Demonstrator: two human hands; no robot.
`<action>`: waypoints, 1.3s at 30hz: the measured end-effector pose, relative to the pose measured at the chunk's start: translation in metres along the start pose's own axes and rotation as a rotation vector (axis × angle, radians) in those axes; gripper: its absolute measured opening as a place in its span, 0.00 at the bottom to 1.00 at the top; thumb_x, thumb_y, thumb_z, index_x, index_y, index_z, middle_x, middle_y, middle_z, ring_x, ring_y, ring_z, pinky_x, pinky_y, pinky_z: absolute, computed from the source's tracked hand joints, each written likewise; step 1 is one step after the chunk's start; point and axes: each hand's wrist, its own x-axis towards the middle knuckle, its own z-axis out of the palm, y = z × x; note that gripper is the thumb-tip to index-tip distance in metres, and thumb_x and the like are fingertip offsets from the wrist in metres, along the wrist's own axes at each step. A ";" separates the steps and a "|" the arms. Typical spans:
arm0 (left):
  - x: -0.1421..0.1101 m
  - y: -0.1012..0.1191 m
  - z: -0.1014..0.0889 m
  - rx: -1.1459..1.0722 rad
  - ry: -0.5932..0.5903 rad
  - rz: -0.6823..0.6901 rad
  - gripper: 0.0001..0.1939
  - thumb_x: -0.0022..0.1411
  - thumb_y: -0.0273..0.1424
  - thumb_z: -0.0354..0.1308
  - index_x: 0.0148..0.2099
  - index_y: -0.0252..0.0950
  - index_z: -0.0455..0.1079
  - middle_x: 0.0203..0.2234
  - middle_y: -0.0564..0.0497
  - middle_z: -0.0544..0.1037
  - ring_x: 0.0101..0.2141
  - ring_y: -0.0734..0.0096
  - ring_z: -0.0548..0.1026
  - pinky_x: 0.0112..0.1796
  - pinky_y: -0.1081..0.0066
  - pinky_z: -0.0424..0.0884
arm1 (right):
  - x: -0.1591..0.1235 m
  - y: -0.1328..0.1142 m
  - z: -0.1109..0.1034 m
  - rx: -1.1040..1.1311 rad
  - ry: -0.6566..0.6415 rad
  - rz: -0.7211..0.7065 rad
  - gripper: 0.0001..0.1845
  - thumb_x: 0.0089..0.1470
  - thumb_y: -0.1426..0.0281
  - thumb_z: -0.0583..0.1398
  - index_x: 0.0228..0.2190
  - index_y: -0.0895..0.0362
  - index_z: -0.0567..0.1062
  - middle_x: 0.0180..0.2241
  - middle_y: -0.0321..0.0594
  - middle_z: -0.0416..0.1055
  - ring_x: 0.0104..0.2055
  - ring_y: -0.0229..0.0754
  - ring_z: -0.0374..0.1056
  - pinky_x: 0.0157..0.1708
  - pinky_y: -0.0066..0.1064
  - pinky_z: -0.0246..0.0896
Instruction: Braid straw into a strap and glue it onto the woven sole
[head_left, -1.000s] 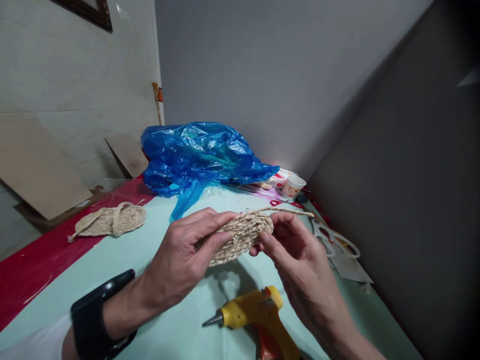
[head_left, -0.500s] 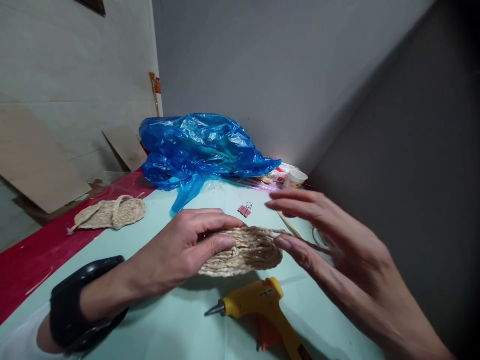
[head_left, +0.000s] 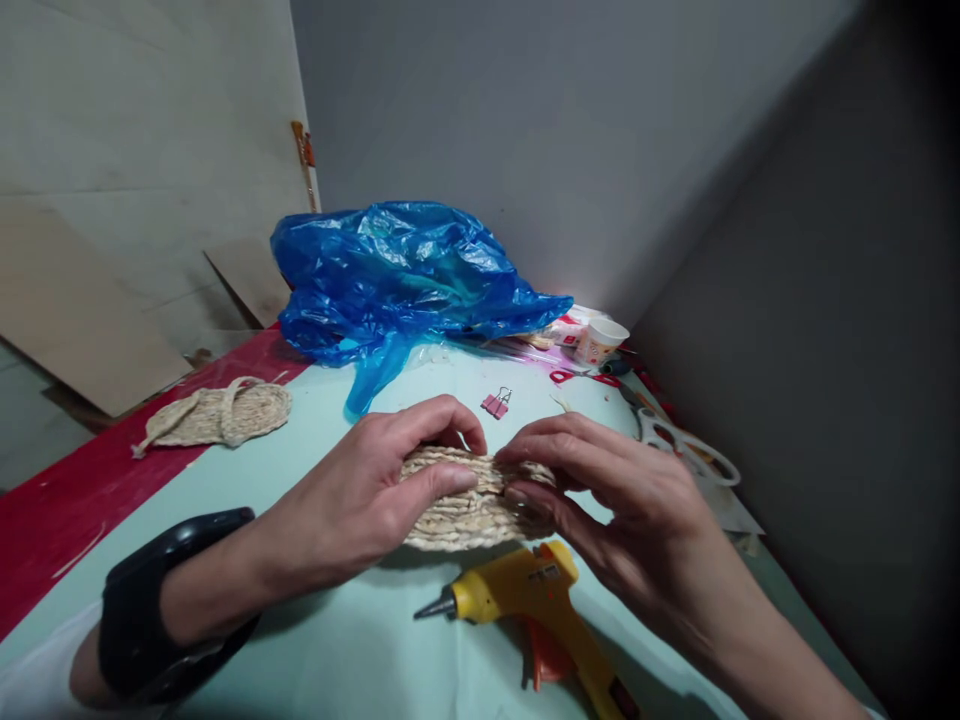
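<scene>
A small woven straw sandal sole (head_left: 461, 505) rests just above the pale green table (head_left: 337, 640). My left hand (head_left: 360, 500) grips its left end, thumb along the near edge and fingers curled over the top. My right hand (head_left: 600, 495) closes on its right end, fingertips pressing the top and thumb underneath. A black band sits on my left wrist (head_left: 161, 600). A yellow glue gun (head_left: 525, 605) lies right in front of the sole, nozzle pointing left.
A finished straw sandal (head_left: 217, 415) lies at the left on a red strip. A blue plastic bag (head_left: 397, 280) fills the back. A pink binder clip (head_left: 495, 403), white scissors (head_left: 686, 450), red scissors (head_left: 577, 377) and a paper cup (head_left: 600, 341) lie behind and to the right.
The sole came down from mid-air to the table. My right hand spread open and lifted away, then returned and closed on the sole's right end. The loose braid end no longer sticks out.
</scene>
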 end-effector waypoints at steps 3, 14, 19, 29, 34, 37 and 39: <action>-0.001 -0.002 0.003 0.020 0.017 0.013 0.03 0.63 0.30 0.59 0.39 0.42 0.73 0.32 0.55 0.78 0.32 0.71 0.74 0.33 0.77 0.66 | -0.001 0.000 0.000 0.040 -0.019 0.031 0.05 0.63 0.72 0.58 0.40 0.54 0.75 0.38 0.39 0.71 0.38 0.38 0.67 0.38 0.28 0.63; 0.005 -0.010 -0.004 0.126 -0.020 -0.003 0.03 0.64 0.31 0.57 0.40 0.42 0.73 0.32 0.56 0.78 0.31 0.73 0.73 0.31 0.77 0.64 | -0.003 0.011 -0.006 0.022 -0.036 0.277 0.19 0.69 0.61 0.51 0.58 0.48 0.67 0.46 0.35 0.75 0.45 0.41 0.71 0.43 0.31 0.63; 0.002 -0.009 0.000 0.200 -0.110 0.073 0.04 0.66 0.29 0.56 0.41 0.41 0.71 0.34 0.57 0.78 0.33 0.75 0.74 0.34 0.78 0.65 | -0.003 0.003 -0.004 0.011 -0.161 0.247 0.16 0.69 0.61 0.49 0.43 0.51 0.76 0.39 0.33 0.76 0.38 0.38 0.71 0.32 0.27 0.59; 0.003 -0.010 0.004 0.202 -0.179 -0.020 0.06 0.67 0.28 0.53 0.41 0.39 0.71 0.33 0.58 0.77 0.32 0.77 0.73 0.35 0.76 0.64 | -0.005 0.005 0.007 -0.012 -0.319 0.239 0.14 0.69 0.65 0.52 0.32 0.56 0.71 0.37 0.36 0.73 0.37 0.37 0.68 0.32 0.26 0.54; 0.008 -0.014 -0.003 -0.035 -0.140 -0.168 0.12 0.68 0.35 0.51 0.41 0.38 0.74 0.36 0.53 0.78 0.38 0.68 0.74 0.39 0.73 0.64 | -0.006 0.004 0.011 0.014 -0.264 0.232 0.13 0.68 0.66 0.53 0.33 0.56 0.72 0.36 0.34 0.74 0.36 0.36 0.68 0.33 0.25 0.56; 0.012 -0.018 -0.009 -0.385 0.047 -0.293 0.15 0.67 0.40 0.51 0.45 0.38 0.75 0.42 0.48 0.78 0.42 0.63 0.74 0.42 0.69 0.66 | -0.005 0.007 0.011 0.004 -0.163 0.246 0.12 0.68 0.65 0.53 0.38 0.56 0.75 0.34 0.35 0.74 0.33 0.36 0.68 0.30 0.25 0.57; 0.013 -0.020 -0.007 -0.648 0.154 -0.362 0.14 0.65 0.40 0.54 0.46 0.38 0.74 0.43 0.48 0.77 0.42 0.61 0.73 0.42 0.67 0.68 | -0.004 0.010 0.011 0.024 -0.065 0.268 0.13 0.68 0.65 0.53 0.42 0.57 0.76 0.36 0.37 0.75 0.34 0.37 0.70 0.30 0.25 0.59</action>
